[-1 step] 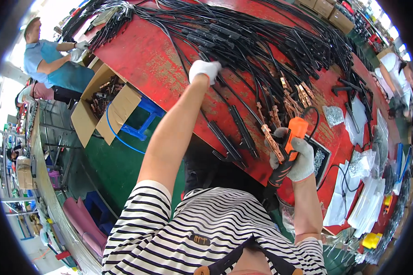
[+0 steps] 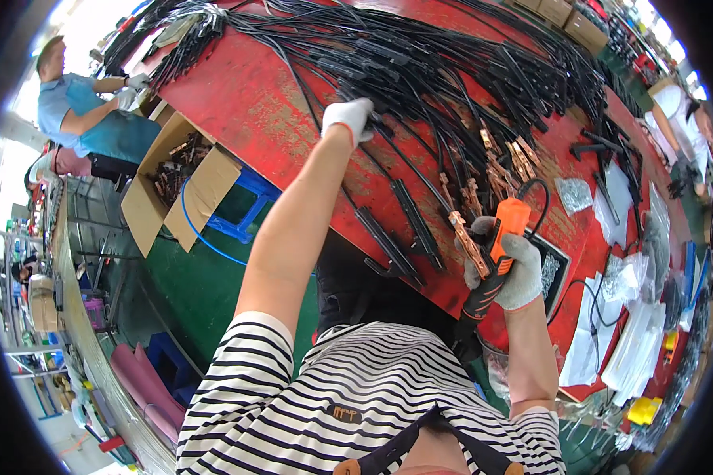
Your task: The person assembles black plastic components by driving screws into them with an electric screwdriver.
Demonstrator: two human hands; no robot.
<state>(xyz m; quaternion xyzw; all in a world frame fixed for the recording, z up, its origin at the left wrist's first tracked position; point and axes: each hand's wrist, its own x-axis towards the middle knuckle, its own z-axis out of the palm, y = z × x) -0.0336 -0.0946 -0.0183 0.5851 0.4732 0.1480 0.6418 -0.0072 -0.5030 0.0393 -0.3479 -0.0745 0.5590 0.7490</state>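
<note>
Your right grip (image 2: 523, 273) encloses the orange tool (image 2: 512, 217) and copper clamp (image 2: 467, 240), at the desk (image 2: 249, 103)'s near right; your left grip (image 2: 347, 119) curls at black cables (image 2: 420, 75), hold unclear. Clamp likely stiff, weighty: grasp its body.

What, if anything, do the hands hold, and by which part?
Right hand: orange-and-black tool, around its middle; perhaps the copper clamp beside it too. Left hand: cannot be told.
</note>
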